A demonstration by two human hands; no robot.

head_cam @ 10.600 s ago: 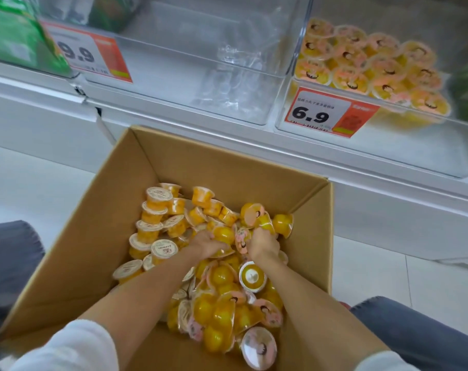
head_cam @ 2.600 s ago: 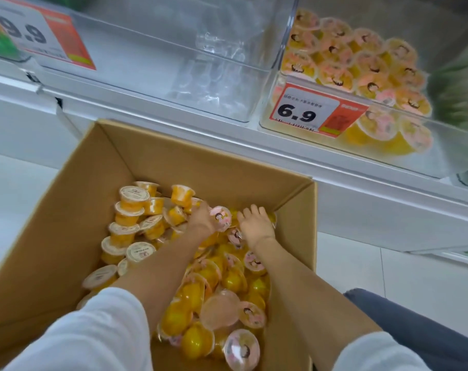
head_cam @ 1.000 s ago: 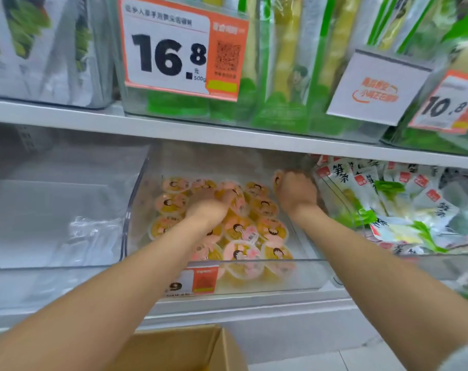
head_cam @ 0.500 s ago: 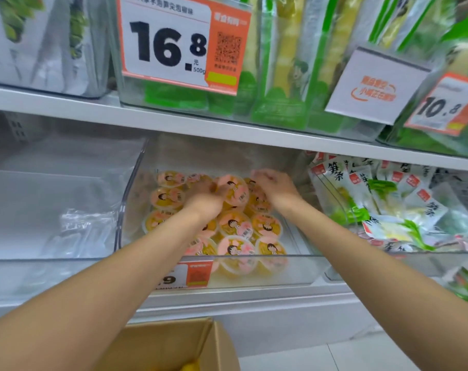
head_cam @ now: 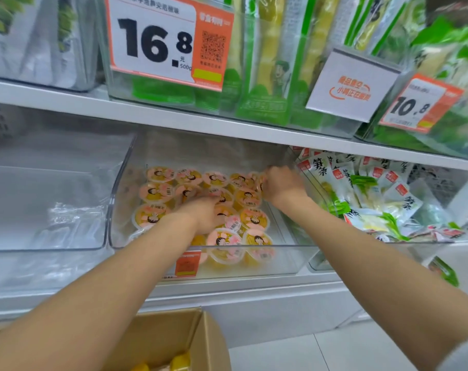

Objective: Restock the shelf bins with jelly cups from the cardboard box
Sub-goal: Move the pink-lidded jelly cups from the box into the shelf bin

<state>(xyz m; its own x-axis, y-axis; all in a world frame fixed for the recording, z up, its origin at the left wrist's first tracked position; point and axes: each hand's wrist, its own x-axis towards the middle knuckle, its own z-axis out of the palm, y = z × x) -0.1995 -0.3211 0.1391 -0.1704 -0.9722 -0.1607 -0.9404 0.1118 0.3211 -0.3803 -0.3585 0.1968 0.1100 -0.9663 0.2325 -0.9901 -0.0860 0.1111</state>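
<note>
Left of our hands, an empty clear bin (head_cam: 48, 207) sits on the shelf with only crumpled plastic film on its floor. Below our left forearm, the cardboard box (head_cam: 174, 341) stands open on the floor, a few yellow jelly cups showing in its corner. Our left hand (head_cam: 203, 214) is reached into the middle clear bin (head_cam: 289, 259), palm down on the jelly cups (head_cam: 158, 190); it is blurred, and we cannot tell whether the fingers are closed on a cup or lying flat. The cups fill that bin in rows, lids up, pink with a cartoon face, yellow jelly beneath, and an orange price tag (head_cam: 188, 263) hangs on the bin's front wall under our left wrist. Our right hand (head_cam: 281, 184) is at the back right corner of the same bin, fingers curled against the cups there; whether it grips one we cannot tell. Right of it lie green and white snack packets (head_cam: 372, 199) in the neighbouring bin. Above both hands, the upper shelf carries green packs and a 16.8 price card (head_cam: 168, 41).
</note>
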